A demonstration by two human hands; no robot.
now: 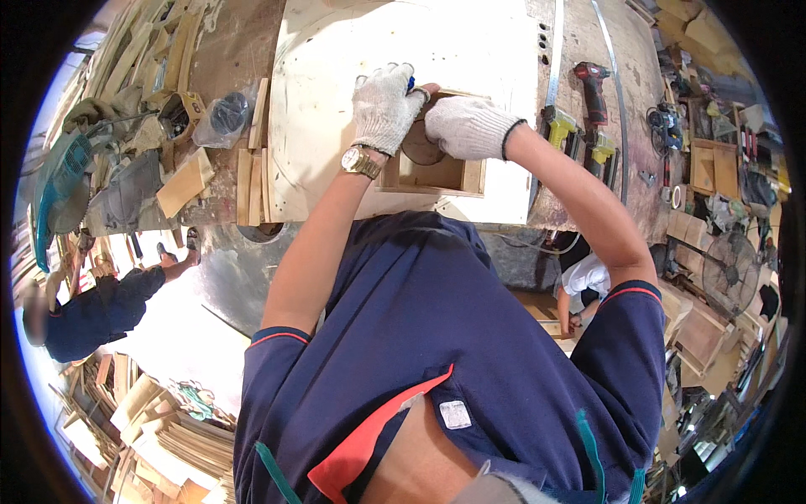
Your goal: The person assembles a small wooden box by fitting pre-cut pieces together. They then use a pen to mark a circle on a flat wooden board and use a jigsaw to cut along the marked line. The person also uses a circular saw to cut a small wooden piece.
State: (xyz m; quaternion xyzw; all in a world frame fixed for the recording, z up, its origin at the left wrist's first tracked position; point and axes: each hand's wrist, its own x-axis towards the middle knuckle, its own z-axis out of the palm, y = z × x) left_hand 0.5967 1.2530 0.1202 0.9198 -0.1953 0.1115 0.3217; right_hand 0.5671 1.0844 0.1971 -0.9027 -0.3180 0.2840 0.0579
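Observation:
A shallow wooden box (475, 177) with a round shape (420, 149) inside lies on a pale board in front of me. At the box's far left corner is my left hand (384, 109), in a white knit glove, with a watch at the wrist. Its fingers are curled, and a small blue piece (411, 83) shows beside them; the rest of what it grips is hidden. My right hand (472, 128), gloved too, reaches over the box's right side with its fingers closed. Whatever sits inside that fist is covered by the glove.
The pale board (315, 76) lies on a worn workbench. To the right are a red and black cordless drill (593, 91) and yellow-green nail guns (560, 128). Wood strips (256, 181) and a teal fan (67, 181) are at left. Two other people (105, 315) are nearby.

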